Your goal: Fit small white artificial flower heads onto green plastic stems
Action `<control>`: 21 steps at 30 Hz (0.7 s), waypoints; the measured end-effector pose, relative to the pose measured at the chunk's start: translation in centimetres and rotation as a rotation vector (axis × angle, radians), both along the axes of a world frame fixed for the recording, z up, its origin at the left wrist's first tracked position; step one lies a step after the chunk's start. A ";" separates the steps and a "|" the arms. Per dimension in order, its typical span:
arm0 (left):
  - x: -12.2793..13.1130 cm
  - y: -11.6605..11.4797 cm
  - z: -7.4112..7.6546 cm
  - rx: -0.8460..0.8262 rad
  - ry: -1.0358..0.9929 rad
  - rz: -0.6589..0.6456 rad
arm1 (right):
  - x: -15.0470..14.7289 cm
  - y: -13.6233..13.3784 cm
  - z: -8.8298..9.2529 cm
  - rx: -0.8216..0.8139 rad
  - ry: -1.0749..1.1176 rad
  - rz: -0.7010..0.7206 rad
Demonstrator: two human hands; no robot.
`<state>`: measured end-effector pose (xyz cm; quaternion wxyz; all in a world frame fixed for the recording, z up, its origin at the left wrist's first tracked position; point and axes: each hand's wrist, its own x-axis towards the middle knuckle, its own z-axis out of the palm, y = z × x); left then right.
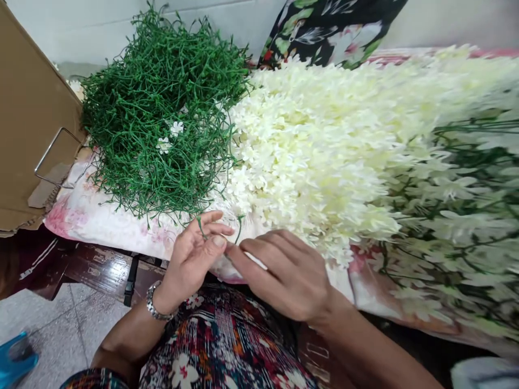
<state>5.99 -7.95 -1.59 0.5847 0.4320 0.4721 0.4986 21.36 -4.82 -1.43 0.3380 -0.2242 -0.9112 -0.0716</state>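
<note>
My left hand point(197, 251), with a metal watch on its wrist, pinches a small green plastic flower stem point(239, 229) between thumb and forefinger. Two thin branches of that stem stick up on either side of the fingertips. Against it, my right hand point(286, 273) is closed, its fingertips meeting those of the left. A white piece point(256, 261), perhaps a petal, shows between its curled fingers; the rest of it is hidden. Just beyond the hands lie a heap of green plastic stems point(162, 102) and a broad pile of cream-white artificial flowers point(312, 156).
At left stands a cardboard box point(36, 119) with a wire handle. Finished-looking white flower sprays point(458, 232) with green stems lie at right. A pink-patterned cloth point(117, 224) covers the work surface. Dark floral fabric point(324, 32) hangs behind. A blue object point(16, 359) is on the floor.
</note>
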 end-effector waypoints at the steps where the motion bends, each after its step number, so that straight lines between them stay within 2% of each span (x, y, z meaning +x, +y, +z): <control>1: 0.5 0.0 -0.2 -0.101 -0.126 -0.030 | 0.0 -0.5 -0.4 0.009 -0.005 0.015; 3: 1.3 0.0 -0.7 -0.251 -0.304 -0.028 | 0.1 -1.3 -1.3 0.009 -0.007 0.009; 6: 1.9 0.0 -1.7 -0.352 -0.414 0.059 | 0.1 -2.3 -2.9 -0.023 -0.008 -0.039; 11: 2.3 -0.5 -2.5 -0.357 -0.340 0.116 | -0.1 -3.9 -4.8 -0.102 0.016 -0.052; 15: 2.1 -0.8 -2.4 -0.301 -0.281 0.081 | 1.1 -4.6 -5.1 -0.180 0.114 0.003; 17: 1.9 -0.8 -2.4 -0.288 -0.279 0.090 | 2.4 -4.5 -4.9 -0.180 0.193 -0.095; 19: 1.8 -0.7 -2.5 -0.286 -0.277 0.117 | 3.8 -4.1 -4.6 -0.165 0.221 -0.297; 21: 1.8 -0.6 -2.5 -0.279 -0.274 0.127 | 5.0 -3.6 -4.6 -0.181 0.144 -0.493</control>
